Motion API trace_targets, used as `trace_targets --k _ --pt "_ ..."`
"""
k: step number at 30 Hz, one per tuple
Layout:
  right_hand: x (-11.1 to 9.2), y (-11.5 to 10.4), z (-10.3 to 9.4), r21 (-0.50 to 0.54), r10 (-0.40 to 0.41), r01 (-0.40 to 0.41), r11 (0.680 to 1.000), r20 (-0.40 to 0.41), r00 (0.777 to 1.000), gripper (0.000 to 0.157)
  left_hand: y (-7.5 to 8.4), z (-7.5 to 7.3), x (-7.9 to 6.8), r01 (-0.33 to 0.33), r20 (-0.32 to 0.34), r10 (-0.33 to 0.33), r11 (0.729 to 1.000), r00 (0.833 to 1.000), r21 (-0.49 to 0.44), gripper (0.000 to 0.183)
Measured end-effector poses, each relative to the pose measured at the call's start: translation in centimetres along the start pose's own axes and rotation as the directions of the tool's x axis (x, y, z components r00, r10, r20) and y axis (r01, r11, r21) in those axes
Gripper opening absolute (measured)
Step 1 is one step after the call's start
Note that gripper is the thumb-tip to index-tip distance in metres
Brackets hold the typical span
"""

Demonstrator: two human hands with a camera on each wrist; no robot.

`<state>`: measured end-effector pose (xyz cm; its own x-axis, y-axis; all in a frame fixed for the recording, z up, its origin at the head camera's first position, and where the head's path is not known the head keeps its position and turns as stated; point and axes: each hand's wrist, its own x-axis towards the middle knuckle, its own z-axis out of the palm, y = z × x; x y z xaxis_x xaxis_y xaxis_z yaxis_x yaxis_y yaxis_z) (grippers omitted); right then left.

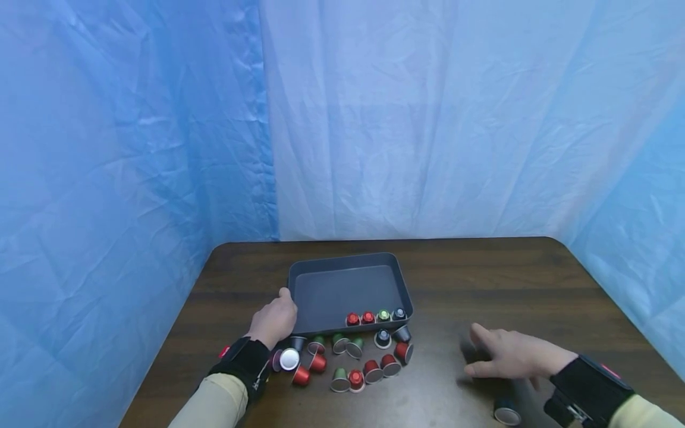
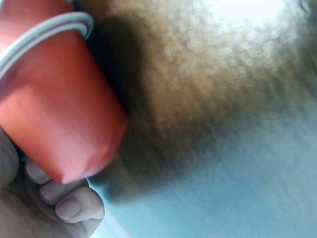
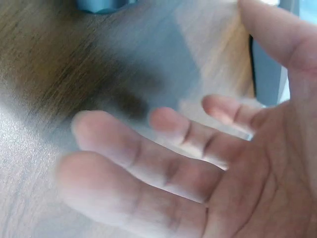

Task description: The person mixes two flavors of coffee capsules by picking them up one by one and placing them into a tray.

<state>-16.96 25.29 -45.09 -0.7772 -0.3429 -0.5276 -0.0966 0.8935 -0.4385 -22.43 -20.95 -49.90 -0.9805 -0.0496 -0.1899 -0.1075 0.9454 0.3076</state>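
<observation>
A dark grey baking tray (image 1: pixel 342 297) lies on the table, with a short row of coffee capsules (image 1: pixel 368 317) along its near right edge. My left hand (image 1: pixel 274 320) grips the tray's left side, thumb at the rim. In the left wrist view its fingers (image 2: pixel 74 203) are curled, and a red capsule (image 2: pixel 59 104) looms close beside them. My right hand (image 1: pixel 505 355) hovers over the right part of the table, holding nothing. Its fingers are spread and slightly bent in the right wrist view. A dark capsule (image 1: pixel 506 412) lies near the right wrist.
Several red, green, dark and purple capsules lie in front of the tray, among them a white-faced capsule (image 1: pixel 289 359) and a green capsule (image 1: pixel 339 380). The brown wooden table (image 1: pixel 481 267) has blue sheets (image 1: pixel 417 131) hanging behind it and at its sides.
</observation>
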Motion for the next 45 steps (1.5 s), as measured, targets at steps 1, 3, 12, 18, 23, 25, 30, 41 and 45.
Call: trace_targets --k 1,3,12,18,23,25,30,41,45 --pt "-0.1 0.0 0.0 0.009 0.013 -0.014 1.000 0.021 1.000 0.056 0.0 0.0 0.0 0.000 0.004 0.000 1.000 1.000 -0.001 0.036" --pt "-0.2 -0.1 0.1 0.031 0.044 -0.046 0.998 0.058 0.997 0.057 0.0 0.0 0.0 -0.003 0.006 0.003 1.000 1.000 -0.003 0.035" --pt "-0.7 -0.2 0.8 0.049 0.029 -0.036 0.998 0.136 0.990 0.044 0.0 0.0 0.0 -0.004 -0.002 0.004 1.000 1.000 0.000 0.033" --pt "-1.0 -0.2 1.2 0.047 0.037 -0.046 0.998 0.170 0.985 0.046 0.1 0.1 0.0 -0.005 -0.008 0.005 1.000 1.000 -0.003 0.036" --pt "-1.3 -0.4 1.3 0.081 0.035 -0.052 0.995 0.190 0.981 0.051 0.0 0.2 0.1 -0.003 -0.002 0.003 1.000 1.000 -0.004 0.038" --pt "-1.4 -0.4 1.3 0.081 0.033 -0.049 0.995 0.192 0.981 0.052 0.0 0.2 0.1 0.000 -0.001 0.000 1.000 1.000 -0.005 0.039" --pt "-1.6 -0.5 1.3 0.065 0.055 -0.070 0.995 0.209 0.976 0.057 0.1 0.1 0.0 0.001 -0.002 -0.001 1.000 1.000 -0.006 0.037" --pt "-2.1 -0.4 1.9 0.000 0.031 -0.032 0.999 0.225 0.974 0.040 0.2 -0.1 -0.2 0.003 0.014 -0.003 1.000 1.000 -0.029 0.039" --pt "-2.1 -0.1 1.9 0.012 0.023 -0.027 1.000 0.219 0.975 0.033 0.2 -0.2 -0.3 -0.003 0.011 0.004 0.999 1.000 -0.032 0.038"
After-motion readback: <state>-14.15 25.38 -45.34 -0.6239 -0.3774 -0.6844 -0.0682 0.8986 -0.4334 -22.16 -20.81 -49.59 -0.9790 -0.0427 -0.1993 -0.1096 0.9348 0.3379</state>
